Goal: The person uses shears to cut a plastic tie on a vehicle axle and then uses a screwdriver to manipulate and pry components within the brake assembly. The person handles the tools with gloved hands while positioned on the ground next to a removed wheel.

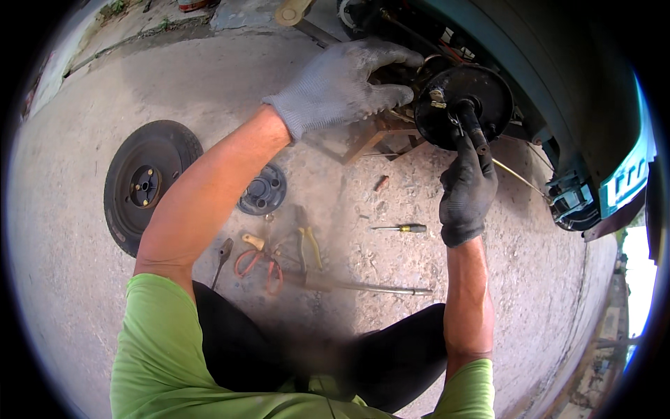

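A round black brake backing plate (497,94) stands on a vehicle's axle, and a dark axle shaft (474,129) sticks out of its middle toward me. My left hand (342,84), in a grey knit glove, reaches to the plate's left edge. Its thumb and forefinger are stretched and apart; the plate side hides what its fingertips may touch. Below the plate my right hand (467,192), in a darker glove, is closed beside the shaft. A small shiny metal piece (456,126) shows at its fingertips, too small to name. A brass-coloured fitting (437,98) sits on the plate.
The blue-green vehicle body (586,91) overhangs at upper right. A rusty metal stand (366,143) is under the axle. On the concrete lie a wheel (120,185), a brake drum (265,190), yellow-handled pliers (309,244), red-handled scissors (278,276), a screwdriver (412,228) and a metal bar (384,288).
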`<state>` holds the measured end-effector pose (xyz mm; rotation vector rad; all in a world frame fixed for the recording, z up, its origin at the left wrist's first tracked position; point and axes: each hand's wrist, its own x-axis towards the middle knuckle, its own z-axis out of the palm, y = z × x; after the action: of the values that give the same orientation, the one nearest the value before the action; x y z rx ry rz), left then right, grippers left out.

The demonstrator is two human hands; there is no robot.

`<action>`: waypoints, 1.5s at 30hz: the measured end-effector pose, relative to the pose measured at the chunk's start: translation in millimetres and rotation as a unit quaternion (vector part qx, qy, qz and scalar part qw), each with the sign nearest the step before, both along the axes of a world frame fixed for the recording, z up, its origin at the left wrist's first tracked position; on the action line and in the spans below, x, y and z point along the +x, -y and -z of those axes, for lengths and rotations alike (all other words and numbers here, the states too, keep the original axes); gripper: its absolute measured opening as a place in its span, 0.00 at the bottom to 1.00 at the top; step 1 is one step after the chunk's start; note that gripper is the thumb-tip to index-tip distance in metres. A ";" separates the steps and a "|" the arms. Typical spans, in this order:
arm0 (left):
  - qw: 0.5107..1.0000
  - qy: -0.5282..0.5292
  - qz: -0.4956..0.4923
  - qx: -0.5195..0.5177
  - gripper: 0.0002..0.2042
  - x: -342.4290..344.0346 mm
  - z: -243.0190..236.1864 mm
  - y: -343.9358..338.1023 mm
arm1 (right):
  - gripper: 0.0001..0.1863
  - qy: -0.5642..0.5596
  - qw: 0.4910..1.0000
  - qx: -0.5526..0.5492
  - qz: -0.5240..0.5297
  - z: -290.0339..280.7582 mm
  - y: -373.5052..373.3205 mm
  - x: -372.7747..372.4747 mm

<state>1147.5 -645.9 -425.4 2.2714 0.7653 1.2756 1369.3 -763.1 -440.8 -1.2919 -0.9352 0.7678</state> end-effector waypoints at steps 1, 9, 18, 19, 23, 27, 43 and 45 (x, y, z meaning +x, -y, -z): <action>1.000 -0.005 -0.012 0.015 0.25 3.2 4.3 1.3 | 0.15 -0.009 1.000 0.000 -0.013 -1.8 0.6 -3.9; 0.993 -0.061 -0.102 0.016 0.28 33.4 16.5 15.1 | 0.20 0.014 0.999 0.030 -0.033 3.3 3.5 2.1; 0.994 -0.086 -0.056 0.045 0.24 20.1 31.0 -0.9 | 0.17 -0.030 0.999 0.027 -0.034 0.3 3.8 -2.1; 0.991 -0.103 -0.067 0.051 0.23 20.5 32.7 -2.5 | 0.16 -0.036 0.999 0.023 -0.031 -0.6 3.4 -2.3; 0.997 -0.036 -0.070 0.019 0.23 29.2 30.9 4.5 | 0.12 -0.074 0.997 0.006 -0.006 3.2 0.8 1.9; 0.992 -0.069 -0.105 -0.025 0.22 31.1 22.1 6.5 | 0.09 -0.071 0.997 0.015 -0.011 7.5 -1.2 4.9; 0.993 -0.073 -0.083 -0.042 0.18 25.3 16.2 0.8 | 0.14 -0.025 0.995 -0.040 -0.092 -6.0 12.5 -13.4; 0.993 -0.071 -0.093 -0.029 0.18 25.3 20.3 -1.5 | 0.13 -0.042 0.995 -0.078 -0.049 -8.6 4.2 -28.1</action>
<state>1172.8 -644.5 -445.7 2.3057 1.0740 1.1626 1341.2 -767.3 -432.2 -1.3460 -0.8908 0.9805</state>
